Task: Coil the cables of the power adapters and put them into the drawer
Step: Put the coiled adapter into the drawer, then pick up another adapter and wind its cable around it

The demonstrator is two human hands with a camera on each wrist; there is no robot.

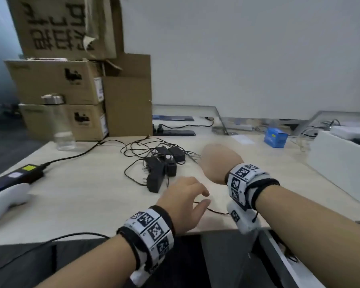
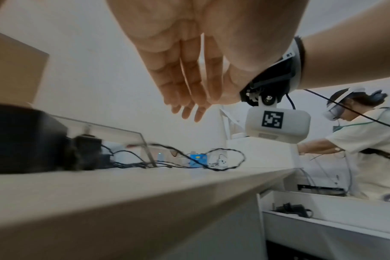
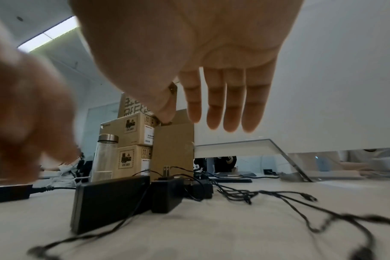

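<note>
Several black power adapters (image 1: 155,175) lie bunched mid-table with their thin cables (image 1: 137,146) tangled around them. My right hand (image 1: 218,163) hovers open just right of the pile, fingers (image 3: 223,98) straight above the adapters (image 3: 109,200), holding nothing. Nearer the front edge my left hand (image 1: 183,200) hangs open with relaxed fingers (image 2: 185,79), over a loose cable (image 1: 214,210) without gripping it. The white drawer (image 2: 323,227) stands open below the table edge at the right, with one black adapter (image 2: 294,209) inside; in the head view only its rim (image 1: 283,262) shows.
Stacked cardboard boxes (image 1: 71,80) and a glass bottle (image 1: 60,125) stand at the back left. A black device with a cable (image 1: 19,175) and a white object (image 1: 2,200) lie at the left edge. A blue box (image 1: 275,138) and white case (image 1: 341,163) sit right. Another person (image 2: 367,132) works beyond.
</note>
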